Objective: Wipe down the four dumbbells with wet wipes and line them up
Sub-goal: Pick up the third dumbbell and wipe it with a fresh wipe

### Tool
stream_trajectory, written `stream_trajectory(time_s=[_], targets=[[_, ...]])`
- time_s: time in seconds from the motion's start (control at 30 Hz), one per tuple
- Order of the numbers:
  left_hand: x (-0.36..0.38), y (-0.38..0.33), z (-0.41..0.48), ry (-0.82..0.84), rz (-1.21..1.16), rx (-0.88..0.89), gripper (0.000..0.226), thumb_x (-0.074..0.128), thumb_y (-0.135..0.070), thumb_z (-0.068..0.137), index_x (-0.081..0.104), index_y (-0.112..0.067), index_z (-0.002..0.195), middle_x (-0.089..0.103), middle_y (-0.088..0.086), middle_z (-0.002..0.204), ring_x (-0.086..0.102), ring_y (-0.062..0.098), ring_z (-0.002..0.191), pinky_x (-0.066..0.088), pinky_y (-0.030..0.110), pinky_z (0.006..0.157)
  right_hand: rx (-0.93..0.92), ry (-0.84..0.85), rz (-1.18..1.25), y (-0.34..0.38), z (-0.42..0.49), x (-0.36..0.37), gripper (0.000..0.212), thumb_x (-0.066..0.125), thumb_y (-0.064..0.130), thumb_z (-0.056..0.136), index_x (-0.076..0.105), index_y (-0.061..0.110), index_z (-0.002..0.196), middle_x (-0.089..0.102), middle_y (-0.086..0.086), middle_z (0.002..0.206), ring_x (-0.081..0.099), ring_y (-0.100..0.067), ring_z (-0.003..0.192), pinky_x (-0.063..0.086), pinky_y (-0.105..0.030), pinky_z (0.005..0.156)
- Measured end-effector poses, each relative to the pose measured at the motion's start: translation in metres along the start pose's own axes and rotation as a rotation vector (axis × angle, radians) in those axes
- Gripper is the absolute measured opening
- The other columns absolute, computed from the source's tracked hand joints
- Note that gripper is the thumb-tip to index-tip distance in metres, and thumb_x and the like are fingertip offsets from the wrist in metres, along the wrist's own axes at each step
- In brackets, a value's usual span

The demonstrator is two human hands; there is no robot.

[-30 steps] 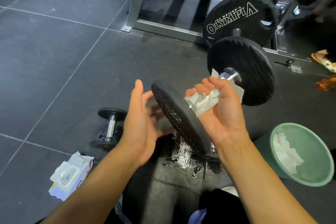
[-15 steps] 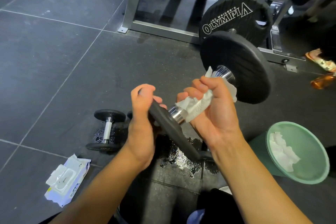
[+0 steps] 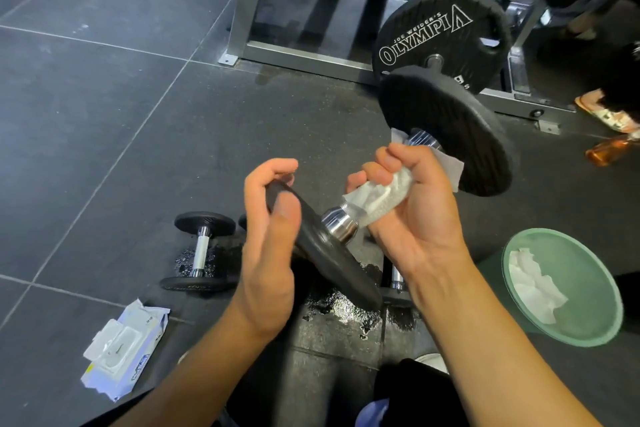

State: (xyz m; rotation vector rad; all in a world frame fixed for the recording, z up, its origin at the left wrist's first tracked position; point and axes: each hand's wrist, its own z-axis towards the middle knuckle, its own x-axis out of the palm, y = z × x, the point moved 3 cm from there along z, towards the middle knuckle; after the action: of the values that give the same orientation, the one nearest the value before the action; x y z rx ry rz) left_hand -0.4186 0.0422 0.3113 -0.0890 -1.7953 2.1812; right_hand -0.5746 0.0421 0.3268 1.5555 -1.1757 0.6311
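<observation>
White and blue, the pack of wet wipes (image 3: 121,354) lies open on the floor (image 3: 104,114) at the lower left of the frame, nearest to us. Just above it our two hands hold up the big dumbbell (image 3: 341,227) at the middle of the frame, tilted, its far plate higher and to the right.

The left hand (image 3: 270,246) has changed its hold. A second ago it lay flat against the near plate's outer face; now its fingers hook over the rim and the thumb rests on the face. The right hand (image 3: 408,204) is clenched round the handle through a crumpled wet wipe (image 3: 377,196). It sits further up the bar than before, so the chrome collar by the near plate now shows bare. We judge that the handle is being rubbed while the left hand steadies or turns the weight.

Below the hands a puddle (image 3: 346,308) shines on the floor. A small dumbbell (image 3: 201,250) lies left of it, and a third dumbbell (image 3: 396,279) is partly hidden under our right wrist; a fourth we cannot make out plainly. No tidy row shows yet.

At the right a green bin (image 3: 588,329) holds used wipes. Beyond, at the upper right, a black weight plate (image 3: 440,38) leans by the grey rack (image 3: 249,10).
</observation>
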Motion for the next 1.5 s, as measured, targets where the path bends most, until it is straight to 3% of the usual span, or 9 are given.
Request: stream_trajectory(time_s=[0.17, 0.27, 0.43, 0.6, 0.77, 0.9, 1.1, 1.33, 1.5], targets=[[0.002, 0.000, 0.005, -0.060, -0.044, -0.051, 0.025, 0.051, -0.047, 0.089, 0.048, -0.025, 0.100, 0.051, -0.007, 0.092, 0.052, 0.010, 0.089, 0.043, 0.032, 0.087, 0.033, 0.027, 0.026, -0.002, -0.002, 0.000, 0.033, 0.052, 0.016, 0.093, 0.048, 0.018, 0.061, 0.038, 0.007, 0.055, 0.040, -0.006, 0.052, 0.045, -0.025, 0.073], [0.002, 0.005, 0.013, -0.124, -0.437, -0.518, 0.045, 0.056, -0.062, 0.088, 0.040, -0.021, 0.077, 0.034, 0.012, 0.079, 0.045, 0.027, 0.076, 0.045, 0.042, 0.076, 0.042, 0.087, 0.001, -0.001, -0.004, 0.003, 0.028, 0.057, 0.016, 0.089, 0.048, 0.018, 0.063, 0.039, 0.006, 0.056, 0.040, -0.007, 0.054, 0.042, -0.026, 0.078], [0.001, 0.015, -0.006, -0.178, -0.595, -1.141, 0.074, 0.046, -0.057, 0.104, 0.076, -0.003, 0.064, 0.071, 0.021, 0.074, 0.072, 0.035, 0.058, 0.064, 0.046, 0.058, 0.046, 0.134, -0.014, -0.003, -0.005, 0.005, 0.023, 0.060, 0.015, 0.089, 0.049, 0.017, 0.069, 0.042, 0.007, 0.060, 0.044, -0.006, 0.056, 0.043, -0.027, 0.079], [-0.007, 0.011, 0.006, -0.419, -0.410, -0.472, 0.054, 0.044, -0.059, 0.104, 0.067, -0.010, 0.108, 0.070, 0.020, 0.114, 0.068, 0.037, 0.112, 0.054, 0.048, 0.102, 0.002, 0.044, -0.049, -0.005, 0.000, 0.001, 0.021, 0.063, 0.014, 0.088, 0.049, 0.014, 0.072, 0.044, 0.002, 0.061, 0.045, -0.009, 0.057, 0.044, -0.028, 0.079], [0.000, -0.002, -0.002, -0.080, 0.105, 0.158, 0.027, 0.042, -0.034, 0.093, 0.051, -0.022, 0.115, 0.051, 0.006, 0.124, 0.048, 0.021, 0.117, 0.038, 0.041, 0.104, 0.016, -0.015, 0.021, -0.007, 0.005, -0.002, 0.023, 0.059, 0.016, 0.091, 0.050, 0.015, 0.069, 0.041, 0.003, 0.062, 0.042, -0.009, 0.058, 0.045, -0.027, 0.076], [-0.004, 0.002, 0.006, -0.167, -0.023, -0.042, 0.011, 0.046, -0.042, 0.093, 0.052, -0.032, 0.091, 0.048, -0.003, 0.095, 0.047, 0.024, 0.090, 0.041, 0.050, 0.087, 0.026, 0.016, 0.010, -0.008, 0.003, -0.001, 0.022, 0.062, 0.015, 0.088, 0.050, 0.016, 0.070, 0.039, 0.004, 0.063, 0.039, -0.009, 0.059, 0.047, -0.028, 0.072], [-0.009, 0.021, 0.004, -0.140, -0.523, -1.021, 0.034, 0.055, -0.046, 0.094, 0.049, -0.019, 0.075, 0.056, 0.002, 0.069, 0.062, 0.018, 0.054, 0.052, 0.031, 0.061, 0.027, 0.137, 0.001, -0.007, -0.004, 0.008, 0.022, 0.058, 0.015, 0.091, 0.049, 0.016, 0.071, 0.043, 0.006, 0.063, 0.043, -0.006, 0.058, 0.041, -0.026, 0.077], [-0.014, 0.002, 0.015, -0.296, -0.182, -0.378, 0.063, 0.044, -0.068, 0.099, 0.067, -0.011, 0.109, 0.071, 0.022, 0.115, 0.067, 0.025, 0.110, 0.052, 0.044, 0.106, -0.054, 0.043, -0.064, -0.006, 0.007, -0.002, 0.020, 0.065, 0.008, 0.086, 0.048, 0.013, 0.075, 0.042, 0.001, 0.068, 0.046, -0.011, 0.060, 0.046, -0.030, 0.073], [-0.012, -0.006, 0.010, -0.083, 0.178, 0.012, 0.029, 0.051, -0.038, 0.094, 0.046, -0.009, 0.095, 0.048, -0.005, 0.091, 0.049, 0.012, 0.091, 0.042, 0.029, 0.086, -0.013, 0.050, -0.014, -0.006, 0.009, -0.005, 0.019, 0.065, 0.011, 0.085, 0.050, 0.014, 0.074, 0.042, 0.003, 0.066, 0.044, -0.009, 0.059, 0.045, -0.028, 0.075]])
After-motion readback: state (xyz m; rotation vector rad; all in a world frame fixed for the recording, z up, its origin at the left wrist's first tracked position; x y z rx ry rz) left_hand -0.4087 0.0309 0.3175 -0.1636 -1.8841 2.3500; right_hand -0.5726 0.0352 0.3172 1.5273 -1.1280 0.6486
